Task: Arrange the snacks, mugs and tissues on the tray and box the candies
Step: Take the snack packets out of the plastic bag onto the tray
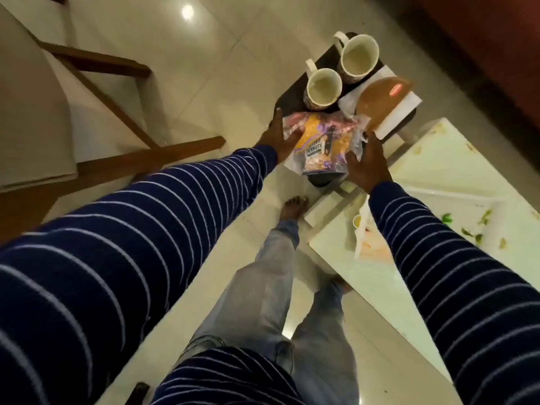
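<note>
I hold a dark tray out in front of me, above the floor. My left hand grips its left edge and my right hand grips its near right edge. On the tray stand two white mugs, one nearer and one farther. Clear snack packets, one labelled peanuts, lie at the near end between my hands. A brown round packet rests on white tissues at the right side.
A white table with green scraps, a small yellow cup and crumpled paper is on my right. A wooden chair with a pale cushion stands left. My legs and bare foot are on the glossy tile floor.
</note>
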Demonstrator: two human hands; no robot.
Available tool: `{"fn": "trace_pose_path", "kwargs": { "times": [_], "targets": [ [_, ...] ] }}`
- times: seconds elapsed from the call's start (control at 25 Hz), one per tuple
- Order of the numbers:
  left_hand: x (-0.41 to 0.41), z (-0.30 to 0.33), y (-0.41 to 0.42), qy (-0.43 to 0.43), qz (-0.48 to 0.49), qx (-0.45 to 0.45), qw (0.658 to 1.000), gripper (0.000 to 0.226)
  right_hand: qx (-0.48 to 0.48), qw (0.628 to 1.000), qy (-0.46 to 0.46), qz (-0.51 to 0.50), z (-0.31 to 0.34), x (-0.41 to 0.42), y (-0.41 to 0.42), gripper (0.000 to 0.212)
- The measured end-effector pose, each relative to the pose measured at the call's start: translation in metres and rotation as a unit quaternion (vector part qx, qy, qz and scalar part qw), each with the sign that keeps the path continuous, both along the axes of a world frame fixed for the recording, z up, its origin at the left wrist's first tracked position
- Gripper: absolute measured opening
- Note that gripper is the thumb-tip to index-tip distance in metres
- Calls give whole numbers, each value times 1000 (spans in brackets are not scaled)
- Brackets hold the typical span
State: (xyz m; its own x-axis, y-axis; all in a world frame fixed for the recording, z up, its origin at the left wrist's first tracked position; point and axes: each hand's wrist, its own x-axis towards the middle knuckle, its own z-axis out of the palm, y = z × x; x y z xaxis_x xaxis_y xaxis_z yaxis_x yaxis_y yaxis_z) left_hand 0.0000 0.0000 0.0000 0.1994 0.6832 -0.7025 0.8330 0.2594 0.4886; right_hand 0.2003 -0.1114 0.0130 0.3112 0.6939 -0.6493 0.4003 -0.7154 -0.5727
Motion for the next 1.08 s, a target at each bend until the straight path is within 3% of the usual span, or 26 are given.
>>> {"fn": "trace_pose_path", "kwargs": {
  "times": [0.2, 0.32, 0.52, 0.68, 0.88, 1.08],
  "targets": [
    [34, -17, 15, -23, 180, -83, 980, 100, -90, 993, 60, -46, -23, 10, 14, 77],
    [37, -35, 15, -23, 245, -150, 957, 112, -94, 988, 102, -63, -32, 11, 16, 76],
    [31, -56, 9, -4, 280, -172, 944, 115, -66, 972, 162, -158, -45, 4, 7, 69],
    [31, -61, 6, -9, 295, -179, 939, 83, -72, 957, 209, -188, -48, 6, 3, 66],
    [29, -46, 0, -11, 261, -150, 954, 81, -63, 952, 233, -189, -39, 3, -8, 46],
    [22, -4, -15, -75, 266, -154, 949, 73, -37, 933, 289, -211, -5, 8, -28, 43]
  ]
}}
